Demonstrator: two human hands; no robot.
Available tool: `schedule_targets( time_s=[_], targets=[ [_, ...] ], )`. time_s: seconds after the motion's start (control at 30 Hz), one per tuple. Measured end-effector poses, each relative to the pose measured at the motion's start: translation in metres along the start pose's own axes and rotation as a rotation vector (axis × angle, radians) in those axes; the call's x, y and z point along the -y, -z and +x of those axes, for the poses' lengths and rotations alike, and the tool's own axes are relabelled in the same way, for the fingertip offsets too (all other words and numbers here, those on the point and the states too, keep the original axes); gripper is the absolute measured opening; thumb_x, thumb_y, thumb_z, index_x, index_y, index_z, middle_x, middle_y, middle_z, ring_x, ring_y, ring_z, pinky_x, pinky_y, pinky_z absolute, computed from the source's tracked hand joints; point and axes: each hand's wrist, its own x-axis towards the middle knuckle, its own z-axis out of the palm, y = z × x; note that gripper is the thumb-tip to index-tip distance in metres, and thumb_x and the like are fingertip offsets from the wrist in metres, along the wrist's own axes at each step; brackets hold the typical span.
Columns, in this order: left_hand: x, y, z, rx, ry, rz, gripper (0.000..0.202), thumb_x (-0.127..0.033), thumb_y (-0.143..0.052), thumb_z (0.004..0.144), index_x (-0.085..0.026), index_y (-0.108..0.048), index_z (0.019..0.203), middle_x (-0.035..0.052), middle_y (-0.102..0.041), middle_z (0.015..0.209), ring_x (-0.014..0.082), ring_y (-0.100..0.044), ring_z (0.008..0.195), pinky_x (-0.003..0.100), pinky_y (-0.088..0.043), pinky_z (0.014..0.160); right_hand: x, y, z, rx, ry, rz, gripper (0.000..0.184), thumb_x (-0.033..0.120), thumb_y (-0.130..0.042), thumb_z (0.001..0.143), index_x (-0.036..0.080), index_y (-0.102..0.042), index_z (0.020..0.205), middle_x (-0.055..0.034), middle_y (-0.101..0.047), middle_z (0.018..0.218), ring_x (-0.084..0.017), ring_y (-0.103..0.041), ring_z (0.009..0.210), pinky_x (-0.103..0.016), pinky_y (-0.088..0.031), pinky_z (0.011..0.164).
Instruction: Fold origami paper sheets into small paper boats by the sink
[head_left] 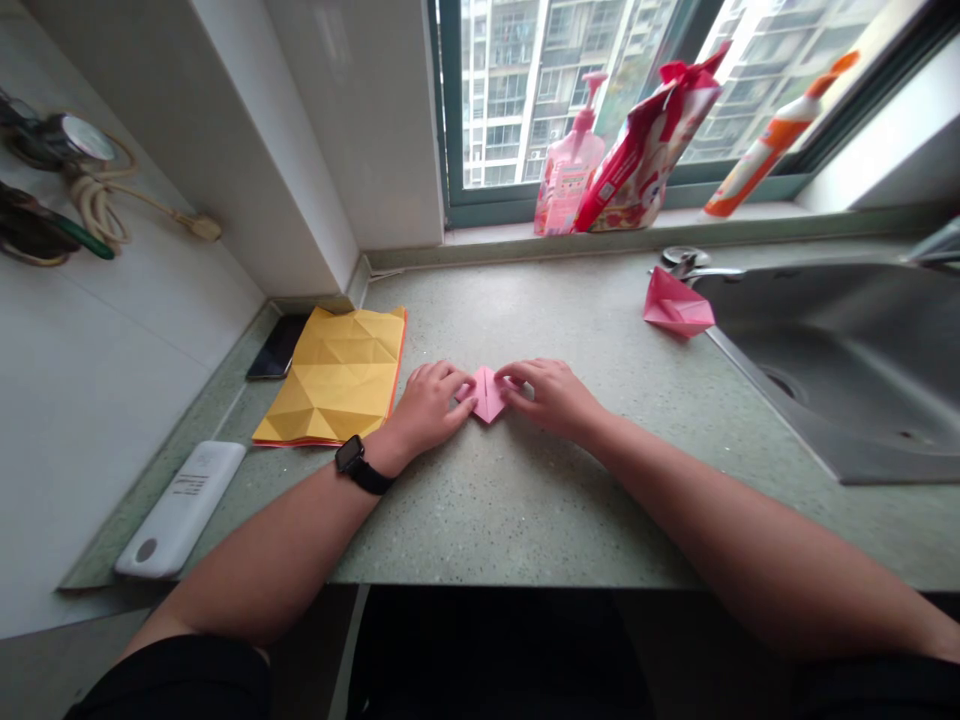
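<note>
Below pump bottle (566, 175), folded paper (488, 400) in grip of left hand (430, 405) and right hand (553, 398)

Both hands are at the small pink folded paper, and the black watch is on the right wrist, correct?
Not quite: the head view shows the black watch on the left wrist. The left hand and right hand are at the small pink folded paper.
</note>
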Motion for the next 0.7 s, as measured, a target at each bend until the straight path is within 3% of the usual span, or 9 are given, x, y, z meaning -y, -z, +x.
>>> schedule_targets(
  time_s=[0.23, 0.37, 0.7],
  targets=[
    [-0.001, -0.002, 0.003, -0.001, -0.067, 0.019, 0.013, -0.032, -0.071, 0.102, -0.023, -0.076, 0.109, 0.0087, -0.074, 0.128, 0.0291, -0.067, 0.123, 0.052, -0.051, 0.115, -0.012, -0.010, 0.000, -0.058, 0.099, -0.067, 0.015, 0.030, -0.070, 0.103, 0.027, -0.084, 0.110, -0.0107, -0.081, 0.125, -0.029, -0.072, 0.112, -0.046, -0.053, 0.098],
    [-0.002, -0.003, 0.005, 0.017, -0.122, -0.006, 0.013, -0.026, -0.066, 0.103, -0.023, -0.076, 0.110, 0.0096, -0.075, 0.136, 0.0302, -0.066, 0.131, 0.054, -0.049, 0.119, -0.013, -0.013, 0.003, -0.021, 0.159, -0.038, 0.019, 0.022, -0.070, 0.101, 0.030, -0.085, 0.110, -0.0063, -0.082, 0.132, -0.030, -0.071, 0.126, -0.050, -0.051, 0.108],
    [-0.006, 0.002, 0.004, 0.154, -0.085, 0.006, 0.022, -0.035, -0.067, 0.103, -0.024, -0.072, 0.122, 0.0113, -0.069, 0.152, 0.0342, -0.056, 0.150, 0.066, -0.029, 0.133, -0.009, -0.007, 0.002, 0.050, 0.148, -0.124, 0.018, 0.034, -0.079, 0.097, 0.038, -0.083, 0.114, 0.0006, -0.081, 0.135, -0.032, -0.066, 0.137, -0.060, -0.037, 0.124]
  ],
)
